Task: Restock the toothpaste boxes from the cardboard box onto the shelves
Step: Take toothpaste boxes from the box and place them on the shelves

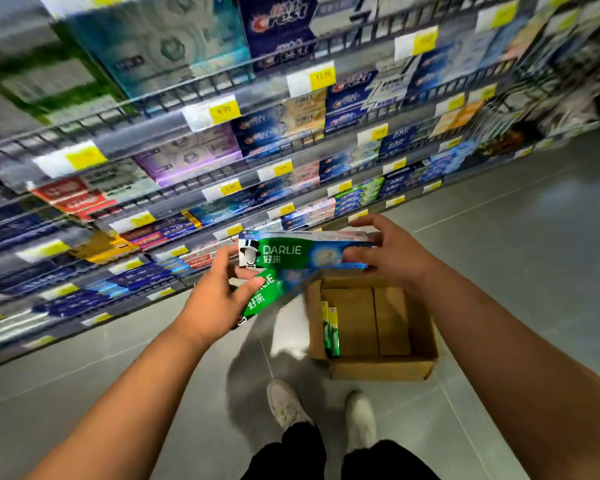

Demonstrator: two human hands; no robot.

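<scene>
A green and blue Darlie toothpaste box is held level in front of me, my right hand gripping its right end. My left hand touches that box's left end with its fingertips and clamps a second green Darlie box, tilted downward, under the thumb. Below on the floor stands the open cardboard box. Two green toothpaste boxes stand on edge against its left wall. The shelves packed with toothpaste rise to the left and ahead, blurred.
Yellow price tags line the shelf rails. The grey tiled floor stretches to the right of the shelving. My two feet in white shoes stand just in front of the cardboard box.
</scene>
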